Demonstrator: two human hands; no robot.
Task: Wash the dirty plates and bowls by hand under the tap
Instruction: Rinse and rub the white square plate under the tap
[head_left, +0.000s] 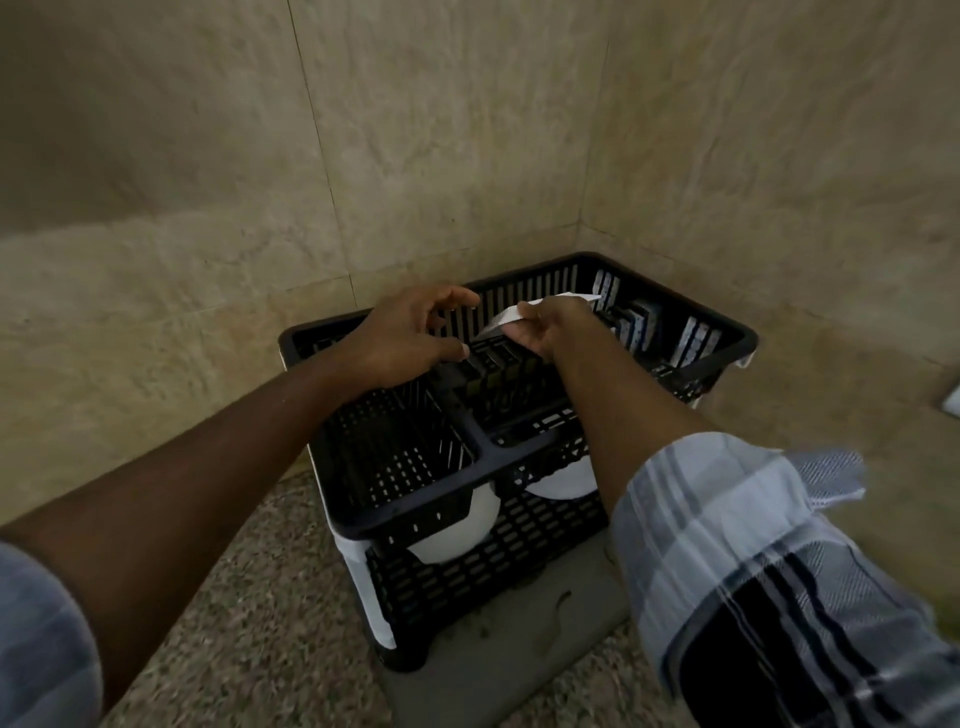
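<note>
head view: black slotted dish rack (483, 457) at centre, tucked into a corner of beige tiled walls (415, 130), standing on a speckled stone desk (249, 613) with a grey mat (519, 665) under its 6 o'clock edge. right hand (545, 327) over the rack's far half, toward 12 o'clock, fingers (524, 312) pinching the near edge of a white plate (498, 319) held on edge above the rack's upright slots; whether the plate touches the slots, cannot tell. left hand (410, 338) just beside it at 9 o'clock of the plate, fingers (457, 296) spread and curled, gripping nothing, thumb near the plate's lower edge. two more white dishes (462, 525) visible through the slots on the lower tier, toward 6 o'clock, one under each near compartment. pale patterned items (639, 325) standing upright in the rack's far compartments at 2 o'clock, too blurred to name. plaid sleeve (753, 561) pushed up on the right forearm at 4 o'clock; a blue-grey sleeve (41, 639) at the 8 o'clock corner. no tap in view.
</note>
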